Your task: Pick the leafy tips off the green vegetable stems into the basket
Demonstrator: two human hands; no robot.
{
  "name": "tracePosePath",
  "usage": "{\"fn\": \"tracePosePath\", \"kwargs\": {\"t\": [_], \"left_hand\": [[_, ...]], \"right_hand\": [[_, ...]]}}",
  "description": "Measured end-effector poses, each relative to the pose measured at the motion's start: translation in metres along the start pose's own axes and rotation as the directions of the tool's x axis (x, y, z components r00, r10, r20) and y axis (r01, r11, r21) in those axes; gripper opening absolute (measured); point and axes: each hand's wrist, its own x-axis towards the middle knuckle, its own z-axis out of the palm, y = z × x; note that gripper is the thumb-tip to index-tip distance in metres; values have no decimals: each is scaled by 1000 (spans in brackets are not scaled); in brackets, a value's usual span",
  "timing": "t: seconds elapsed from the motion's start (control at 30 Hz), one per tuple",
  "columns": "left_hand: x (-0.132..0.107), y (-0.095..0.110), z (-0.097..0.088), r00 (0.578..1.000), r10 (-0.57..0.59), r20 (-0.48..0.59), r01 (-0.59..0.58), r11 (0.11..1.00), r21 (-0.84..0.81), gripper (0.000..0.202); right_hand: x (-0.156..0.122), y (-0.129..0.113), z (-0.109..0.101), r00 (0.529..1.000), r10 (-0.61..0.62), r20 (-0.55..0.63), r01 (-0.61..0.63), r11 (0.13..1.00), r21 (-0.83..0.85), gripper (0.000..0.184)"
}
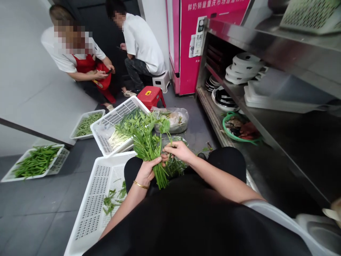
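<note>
My left hand (pixel 148 171) is wrapped round a thick bunch of leafy green stalks (pixel 149 144), its leaves pointing away from me and the cut ends toward my lap. A gold bracelet (pixel 141 184) circles my left wrist. At the bunch's right side, the fingers of my right hand (pixel 179 150) pinch a thin leafy stem (pixel 165 127). Below my hands, between my knees, lie more loose greens (pixel 174 165), partly hidden by my right arm. By my left knee stands a white perforated basket (pixel 92 193) with a few leafy sprigs (pixel 110 202) in it.
Ahead is another white basket (pixel 102 122) of scallion-like stalks, beside a plastic bag (pixel 181 119) and a red stool (pixel 150 94). Green vegetables fill trays (pixel 62 156) at left. Metal shelving (pixel 255 117) with dishes runs along the right. Two seated people (pixel 145 42) are at the back.
</note>
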Motion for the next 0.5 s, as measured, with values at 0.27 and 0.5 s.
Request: {"fn": "tracePosePath", "kwargs": {"t": [0.27,0.5], "left_hand": [[3,9,-38,998,-2,-66,-9,987,-160,17],[-10,12,-21,997,-26,-68,28,999,25,25]], "right_hand": [[2,-8,-17,985,115,-127,-41,878,476,33],[15,3,20,993,107,-55,-69,878,474,33]]}}
